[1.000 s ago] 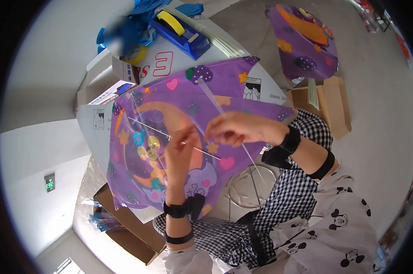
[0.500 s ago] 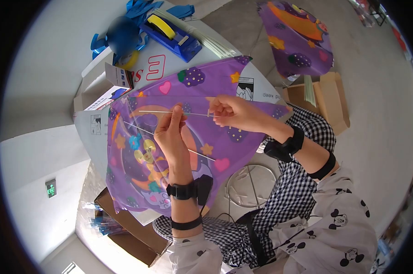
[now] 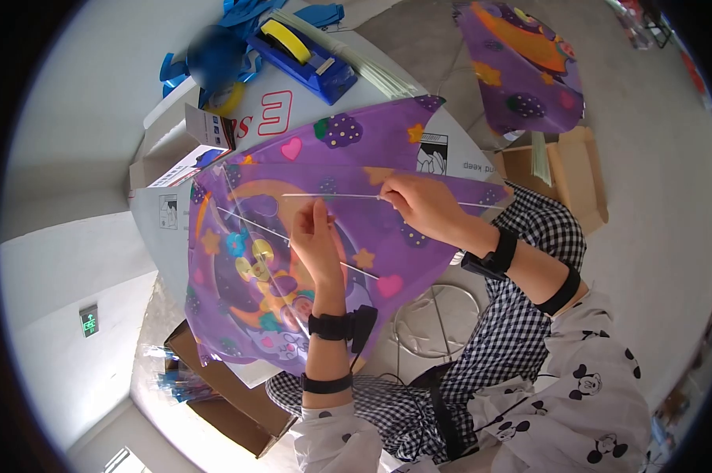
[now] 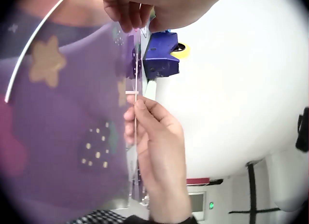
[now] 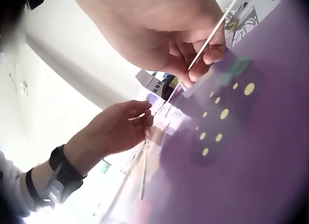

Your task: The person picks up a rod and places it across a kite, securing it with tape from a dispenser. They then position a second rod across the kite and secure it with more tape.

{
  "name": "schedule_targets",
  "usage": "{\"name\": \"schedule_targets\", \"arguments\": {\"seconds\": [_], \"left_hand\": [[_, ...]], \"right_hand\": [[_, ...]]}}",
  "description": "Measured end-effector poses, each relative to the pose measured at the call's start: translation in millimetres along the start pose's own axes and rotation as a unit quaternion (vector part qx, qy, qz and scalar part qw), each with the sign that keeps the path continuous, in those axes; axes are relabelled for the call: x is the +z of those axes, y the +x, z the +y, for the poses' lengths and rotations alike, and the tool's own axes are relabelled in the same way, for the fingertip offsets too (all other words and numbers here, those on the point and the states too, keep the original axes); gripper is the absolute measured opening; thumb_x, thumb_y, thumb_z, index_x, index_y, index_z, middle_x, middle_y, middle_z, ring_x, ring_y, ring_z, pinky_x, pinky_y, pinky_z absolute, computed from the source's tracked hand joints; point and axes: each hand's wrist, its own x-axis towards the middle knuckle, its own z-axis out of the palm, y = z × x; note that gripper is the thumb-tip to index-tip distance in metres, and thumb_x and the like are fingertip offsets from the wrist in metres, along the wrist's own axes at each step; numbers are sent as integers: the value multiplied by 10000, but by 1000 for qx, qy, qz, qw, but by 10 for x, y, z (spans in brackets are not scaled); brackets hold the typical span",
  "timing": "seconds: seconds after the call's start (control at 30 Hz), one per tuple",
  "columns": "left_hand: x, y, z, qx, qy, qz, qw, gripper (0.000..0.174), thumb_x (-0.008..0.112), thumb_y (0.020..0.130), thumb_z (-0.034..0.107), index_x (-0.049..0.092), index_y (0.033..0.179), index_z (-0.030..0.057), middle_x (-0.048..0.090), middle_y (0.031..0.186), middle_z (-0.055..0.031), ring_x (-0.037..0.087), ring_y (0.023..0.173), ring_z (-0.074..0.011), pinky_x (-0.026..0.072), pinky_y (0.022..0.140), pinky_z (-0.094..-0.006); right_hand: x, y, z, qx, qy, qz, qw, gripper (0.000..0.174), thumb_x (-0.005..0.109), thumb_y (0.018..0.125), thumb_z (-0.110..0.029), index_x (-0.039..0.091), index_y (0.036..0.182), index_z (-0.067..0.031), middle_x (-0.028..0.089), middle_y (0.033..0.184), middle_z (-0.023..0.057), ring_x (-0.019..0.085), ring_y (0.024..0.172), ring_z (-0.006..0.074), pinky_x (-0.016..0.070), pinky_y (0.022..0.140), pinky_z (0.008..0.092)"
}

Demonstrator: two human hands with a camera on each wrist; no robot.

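My right hand pinches a thin white rod that lies level above the purple printed sheet. In the left wrist view the right thumb and fingertips grip the rod beside a small white crosspiece. My left hand is just below the rod's left part in the head view; its fingers are loosely bent, apart from the rod in the right wrist view. A second white rod slants across the sheet's cartoon print, partly behind the left hand.
Beyond the sheet stand a blue tape dispenser, a bundle of pale rods and blue ribbon. An open carton is at the left. Another purple sheet hangs over a cardboard box at the right.
The left hand has let go of the upper rod and dropped slightly below it. The right hand has moved right along the rod, which now shows on both sides of it.
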Motion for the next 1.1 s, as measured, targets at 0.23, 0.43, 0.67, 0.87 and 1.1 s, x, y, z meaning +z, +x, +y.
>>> {"name": "schedule_targets", "arguments": {"seconds": [0.23, 0.43, 0.67, 0.87, 1.1], "left_hand": [[31, 10, -195, 296, 345, -31, 890, 419, 595, 917, 123, 479, 1298, -6, 441, 1376, -188, 460, 1218, -328, 411, 989, -418], [101, 266, -241, 351, 421, -20, 836, 492, 589, 932, 159, 431, 1367, -9, 396, 1440, -213, 352, 1341, -397, 318, 1107, -469], [142, 321, -365, 363, 374, 10, 853, 459, 570, 916, 125, 448, 1330, -33, 400, 1438, -210, 367, 1336, -397, 336, 1097, -475], [130, 312, -381, 334, 359, 47, 870, 451, 518, 894, 43, 460, 1340, 14, 438, 1417, -185, 406, 1301, -367, 344, 1076, -457], [161, 353, -412, 355, 433, 41, 827, 455, 482, 914, 76, 476, 1367, 32, 435, 1449, -145, 398, 1341, -327, 321, 1098, -455]], "right_hand": [[98, 66, 98, -69, -131, 46, 988, 29, 583, 863, -38, 562, 871, -20, 612, 816, 116, 610, 732, 306, 486, 649, 417], [134, 108, 139, -79, -189, 68, 977, 134, 619, 772, -18, 527, 868, -40, 523, 813, 86, 565, 799, 274, 469, 699, 395], [166, 174, 115, -113, -195, 85, 971, 115, 612, 793, -28, 558, 889, -63, 532, 814, 69, 548, 792, 248, 431, 721, 363], [180, 167, 145, -132, -220, 74, 964, 139, 592, 836, -59, 615, 973, -68, 530, 797, 44, 541, 772, 219, 425, 701, 344], [160, 183, 149, -165, -281, 82, 942, 143, 606, 875, -131, 663, 993, -72, 519, 788, 28, 532, 758, 192, 414, 677, 323]]}}
